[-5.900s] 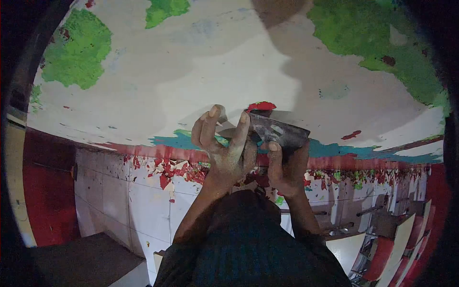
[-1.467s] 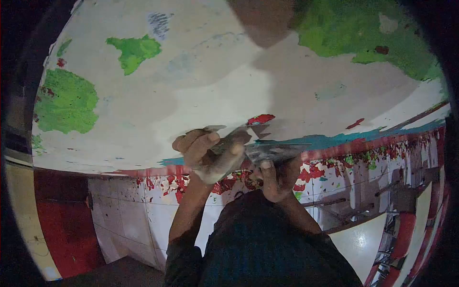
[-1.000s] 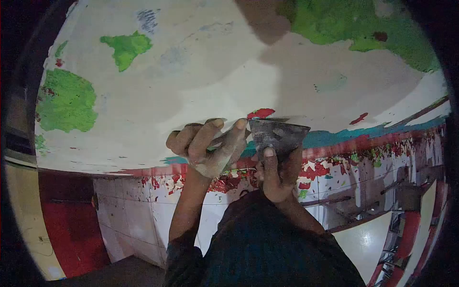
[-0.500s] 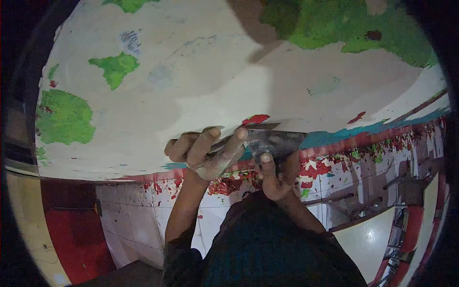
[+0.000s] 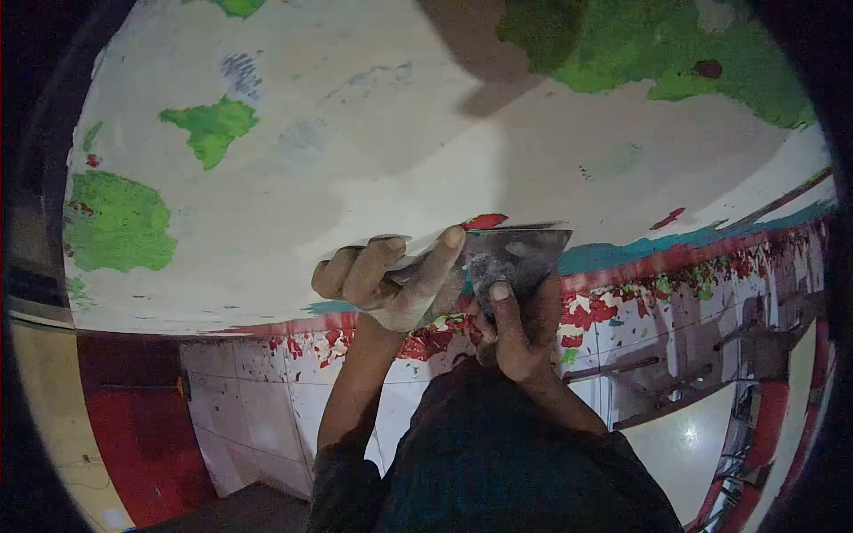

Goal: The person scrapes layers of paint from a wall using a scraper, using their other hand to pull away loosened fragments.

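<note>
My right hand (image 5: 522,333) is closed round a dark, wide-bladed scraper (image 5: 520,258), its thumb pressed on the blade. The scraper's straight edge lies close to the pale wall surface (image 5: 400,169), just below a small red patch (image 5: 486,221). To the left of the blade, my left hand (image 5: 386,284) has its fingers bent, with the index fingertip near the scraper's left corner. Something dark and thin shows between the left fingers; I cannot make out what it is. Pale dust coats the left hand.
Green patches (image 5: 120,222) mark the pale surface. A teal and red band (image 5: 622,255) runs along its lower edge. Red and green flakes (image 5: 586,313) lie scattered on the white tiles (image 5: 253,417) below. A red panel (image 5: 133,435) stands at the lower left.
The scraper's edge has shifted slightly up, and more of its blade face shows. My left hand has moved a little to the right.
</note>
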`<state>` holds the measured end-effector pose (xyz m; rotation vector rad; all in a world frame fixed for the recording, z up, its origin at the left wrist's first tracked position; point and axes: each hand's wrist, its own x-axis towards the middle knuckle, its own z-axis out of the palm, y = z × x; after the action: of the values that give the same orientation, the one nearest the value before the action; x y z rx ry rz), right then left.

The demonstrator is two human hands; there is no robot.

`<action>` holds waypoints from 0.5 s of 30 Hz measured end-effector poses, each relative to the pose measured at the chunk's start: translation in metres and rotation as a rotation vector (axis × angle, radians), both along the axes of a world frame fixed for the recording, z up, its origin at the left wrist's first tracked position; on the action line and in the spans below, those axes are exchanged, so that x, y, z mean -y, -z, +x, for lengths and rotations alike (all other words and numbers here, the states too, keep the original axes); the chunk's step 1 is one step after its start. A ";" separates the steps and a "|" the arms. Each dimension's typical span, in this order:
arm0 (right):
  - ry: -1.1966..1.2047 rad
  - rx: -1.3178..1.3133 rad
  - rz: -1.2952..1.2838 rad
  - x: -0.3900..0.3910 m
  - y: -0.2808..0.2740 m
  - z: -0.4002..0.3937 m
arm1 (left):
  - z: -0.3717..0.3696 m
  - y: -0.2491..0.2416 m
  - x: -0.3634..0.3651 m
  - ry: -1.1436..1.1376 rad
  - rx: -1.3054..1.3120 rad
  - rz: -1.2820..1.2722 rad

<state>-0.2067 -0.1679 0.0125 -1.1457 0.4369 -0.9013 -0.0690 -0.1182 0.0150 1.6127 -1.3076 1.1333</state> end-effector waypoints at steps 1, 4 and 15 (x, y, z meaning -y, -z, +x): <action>-0.004 -0.018 0.038 -0.001 -0.003 0.000 | -0.001 -0.002 0.001 -0.018 0.021 0.001; -0.034 -0.011 0.109 -0.002 -0.011 -0.001 | -0.004 -0.008 0.000 -0.065 0.087 0.004; -0.038 0.050 0.040 -0.001 -0.009 0.001 | -0.004 -0.018 0.001 -0.100 0.210 -0.018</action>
<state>-0.2059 -0.1669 0.0215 -1.0888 0.3896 -0.8826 -0.0732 -0.1194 0.0329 1.5946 -1.3554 1.4032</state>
